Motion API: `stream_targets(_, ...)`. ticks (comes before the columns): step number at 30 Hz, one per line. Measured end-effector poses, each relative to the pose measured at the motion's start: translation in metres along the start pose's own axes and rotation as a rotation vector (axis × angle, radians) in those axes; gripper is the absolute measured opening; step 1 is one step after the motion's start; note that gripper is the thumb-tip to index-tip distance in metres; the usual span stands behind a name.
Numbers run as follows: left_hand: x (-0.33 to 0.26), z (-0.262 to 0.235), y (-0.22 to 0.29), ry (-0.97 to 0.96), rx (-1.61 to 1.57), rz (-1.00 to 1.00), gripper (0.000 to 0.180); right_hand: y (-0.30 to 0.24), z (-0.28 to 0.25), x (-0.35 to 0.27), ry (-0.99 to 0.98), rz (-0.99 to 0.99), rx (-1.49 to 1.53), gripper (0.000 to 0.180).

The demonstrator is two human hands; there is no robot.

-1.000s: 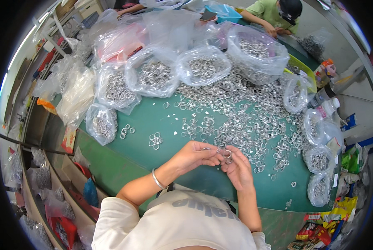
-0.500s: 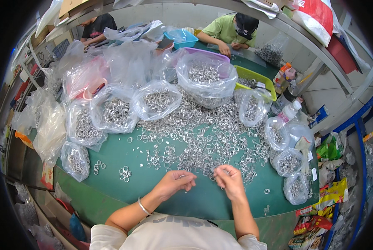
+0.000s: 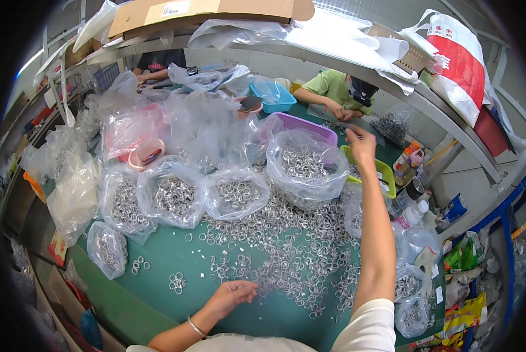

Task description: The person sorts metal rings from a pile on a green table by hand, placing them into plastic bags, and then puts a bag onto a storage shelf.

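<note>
Close to the table's near edge is my left hand (image 3: pixel 233 296), its fingers curled together; whatever lies between them is too small to make out. A silver bracelet circles that wrist. My right arm stretches far forward, and my right hand (image 3: pixel 361 142) hovers by the lime-green tray (image 3: pixel 386 174), fingers bent inward and what they hold hidden. Between the arms spreads a heap of small silver metal rings (image 3: pixel 292 258) on the green tabletop (image 3: pixel 157 252). A large clear bag of rings (image 3: pixel 304 161) stands just left of my right hand.
Several open bags of rings (image 3: pixel 175 196) line the left and back, with a small ring cluster (image 3: pixel 178 283) nearby. Bottles (image 3: pixel 411 214) stand at right. A shelf beam (image 3: pixel 333 61) crosses overhead, carrying a cardboard box (image 3: pixel 210 12). Across the table, a person in green (image 3: pixel 327 88) works.
My right hand has moved from beside the left hand forward to the far side of the heap. My left hand remains low over the table. The view has tilted upward.
</note>
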State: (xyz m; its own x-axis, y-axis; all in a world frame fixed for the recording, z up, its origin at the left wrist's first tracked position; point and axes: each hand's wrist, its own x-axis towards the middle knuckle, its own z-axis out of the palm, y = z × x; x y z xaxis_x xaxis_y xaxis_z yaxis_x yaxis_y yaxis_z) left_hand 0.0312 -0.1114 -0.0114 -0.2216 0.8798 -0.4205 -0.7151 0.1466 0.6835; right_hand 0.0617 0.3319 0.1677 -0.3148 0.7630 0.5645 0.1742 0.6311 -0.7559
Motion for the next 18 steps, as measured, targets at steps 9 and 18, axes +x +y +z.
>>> stream_targets(9, 0.0, 0.002, 0.003, -0.085, -0.007, -0.025, 0.023, -0.028, -0.06, -0.098, -0.201, 0.554, 1.145, 0.035)
stream_targets(18, -0.008, 0.042, 0.002, -0.242, -0.061, -0.16, 0.036, -0.058, -0.106, -0.279, -0.478, 0.835, 1.121, 0.041)
